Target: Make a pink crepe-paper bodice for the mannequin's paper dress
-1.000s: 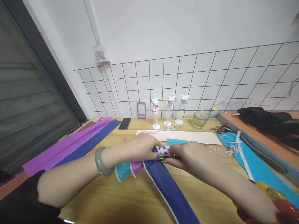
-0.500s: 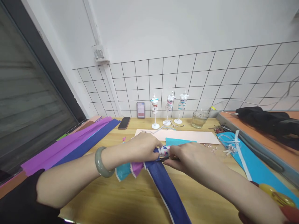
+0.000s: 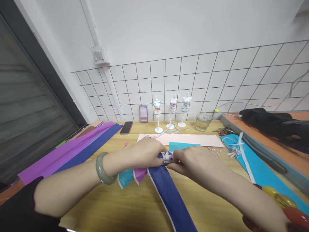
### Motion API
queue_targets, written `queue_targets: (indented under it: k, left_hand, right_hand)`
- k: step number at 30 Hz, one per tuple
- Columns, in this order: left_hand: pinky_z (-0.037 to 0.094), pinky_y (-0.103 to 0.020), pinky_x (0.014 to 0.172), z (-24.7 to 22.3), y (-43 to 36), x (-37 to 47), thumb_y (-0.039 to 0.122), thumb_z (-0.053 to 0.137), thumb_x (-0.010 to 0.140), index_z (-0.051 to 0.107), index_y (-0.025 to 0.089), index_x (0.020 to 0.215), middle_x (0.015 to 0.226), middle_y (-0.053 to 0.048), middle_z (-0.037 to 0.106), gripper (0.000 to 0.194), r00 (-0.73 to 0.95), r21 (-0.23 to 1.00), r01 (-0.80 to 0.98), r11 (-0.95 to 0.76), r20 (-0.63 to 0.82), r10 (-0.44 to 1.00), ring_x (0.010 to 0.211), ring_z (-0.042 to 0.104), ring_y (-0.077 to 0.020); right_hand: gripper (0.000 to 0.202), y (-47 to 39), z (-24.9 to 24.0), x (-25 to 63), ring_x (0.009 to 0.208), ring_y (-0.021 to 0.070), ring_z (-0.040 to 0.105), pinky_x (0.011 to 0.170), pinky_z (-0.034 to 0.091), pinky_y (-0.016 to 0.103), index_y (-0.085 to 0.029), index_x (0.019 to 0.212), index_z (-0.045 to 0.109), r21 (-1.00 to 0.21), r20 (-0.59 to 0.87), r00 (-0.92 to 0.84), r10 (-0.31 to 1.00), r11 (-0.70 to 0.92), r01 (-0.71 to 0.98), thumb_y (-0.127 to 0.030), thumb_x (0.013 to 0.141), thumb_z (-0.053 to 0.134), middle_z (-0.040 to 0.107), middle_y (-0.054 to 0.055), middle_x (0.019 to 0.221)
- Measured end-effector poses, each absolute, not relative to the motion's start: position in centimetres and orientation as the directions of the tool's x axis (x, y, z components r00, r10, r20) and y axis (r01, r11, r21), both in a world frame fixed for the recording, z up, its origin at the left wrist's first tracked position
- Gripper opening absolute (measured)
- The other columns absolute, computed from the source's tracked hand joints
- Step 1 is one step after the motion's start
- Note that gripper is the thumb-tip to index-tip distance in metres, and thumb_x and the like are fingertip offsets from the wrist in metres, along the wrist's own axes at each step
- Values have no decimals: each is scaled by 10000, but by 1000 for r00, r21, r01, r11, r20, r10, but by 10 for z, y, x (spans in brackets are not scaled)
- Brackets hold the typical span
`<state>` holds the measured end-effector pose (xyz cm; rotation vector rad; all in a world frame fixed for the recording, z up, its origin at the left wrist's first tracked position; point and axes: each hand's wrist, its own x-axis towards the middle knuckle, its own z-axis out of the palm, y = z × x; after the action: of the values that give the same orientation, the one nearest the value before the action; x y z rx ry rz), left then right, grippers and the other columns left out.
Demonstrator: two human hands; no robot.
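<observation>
My left hand (image 3: 147, 153) is closed, its thumb and fingers pinching the gathered top of a dark blue paper-like strip (image 3: 169, 196) with a white edge. The strip hangs down towards me over the table. Between my hands lies a small white torso form (image 3: 168, 157) with a blue and pink pattern, mostly covered by fingers. A teal ruffle (image 3: 125, 178) and a purple ruffle (image 3: 140, 175), both white-edged, stick out below my left wrist. My right hand (image 3: 193, 161) is closed around a thin dark tool (image 3: 168, 164), whose tip meets the strip's top; its kind is hidden.
Three small white dress forms (image 3: 157, 111) stand at the back beside a glass of water (image 3: 203, 122). Two phones, one lying flat (image 3: 126, 127), are left of them. Purple sheets (image 3: 70, 148) lie left; a blue sheet (image 3: 267, 174) with white ribbon scraps (image 3: 238, 149) lies right.
The view has shifted slightly. My right fingers have closed in a little on the torso form and tool, while my left hand keeps its pinch on the strip.
</observation>
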<state>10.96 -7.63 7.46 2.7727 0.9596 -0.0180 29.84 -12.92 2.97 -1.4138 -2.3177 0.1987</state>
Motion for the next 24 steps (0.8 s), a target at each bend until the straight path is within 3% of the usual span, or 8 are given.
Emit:
queue_targets:
  k: [3,6,8,10,12,17,20,24]
  left_hand:
    - [241,-240,483,74,-76,111,238,546,747,640,198,679,518,29,545,123,791,198,609,-768,-81,607,499,446,-112]
    - [236,-242,470,72,-75,111,250,543,745,664,206,714,512,33,534,133,796,217,602,-769,-84,599,486,431,-113]
    - [234,-243,466,70,-74,111,250,539,741,665,209,716,503,36,521,135,805,226,589,-776,-77,588,478,420,-112]
    - [231,-242,465,68,-72,110,248,542,733,645,204,683,497,38,511,122,813,230,576,-784,-61,579,474,410,-109]
    - [229,-241,464,66,-69,109,244,543,728,624,201,662,501,39,511,113,819,241,565,-789,-53,571,474,406,-106]
    - [229,-238,460,67,-68,107,229,545,724,628,198,682,502,43,514,98,814,295,572,-765,-94,573,467,406,-100]
    - [212,-244,456,70,-67,106,195,544,712,586,188,636,490,48,495,87,802,319,589,-742,-118,586,457,390,-92]
    - [217,-245,458,65,-58,96,193,521,717,551,182,611,513,46,469,110,794,345,590,-729,-85,602,472,377,-90]
  right_hand:
    - [270,-127,25,300,992,209,607,835,523,397,-194,1163,585,-343,269,-388,881,464,817,-328,933,540,585,72,1211]
    - [243,-126,25,300,798,181,641,696,526,308,-200,938,670,-347,259,-382,887,455,820,-402,923,536,676,22,910]
    - [336,-127,26,300,625,160,614,572,471,263,-229,721,675,-356,255,-377,890,449,820,-467,908,526,634,-8,642]
    - [397,-127,27,299,537,141,575,517,430,255,-241,623,652,-372,254,-371,893,445,815,-495,898,520,588,-11,547]
    - [369,-127,28,299,563,134,582,536,453,254,-225,669,664,-386,254,-370,893,445,808,-482,897,529,628,-2,628]
    - [249,-126,29,296,884,171,627,758,540,349,-171,1104,601,-384,242,-406,881,472,794,-343,939,529,625,58,1100]
    - [243,-127,33,294,668,131,616,612,507,270,-196,912,661,-374,244,-422,873,486,790,-398,926,527,667,16,847]
    - [306,-131,36,298,432,129,513,430,327,245,-226,669,648,-301,244,-403,882,464,833,-440,872,566,594,-14,524]
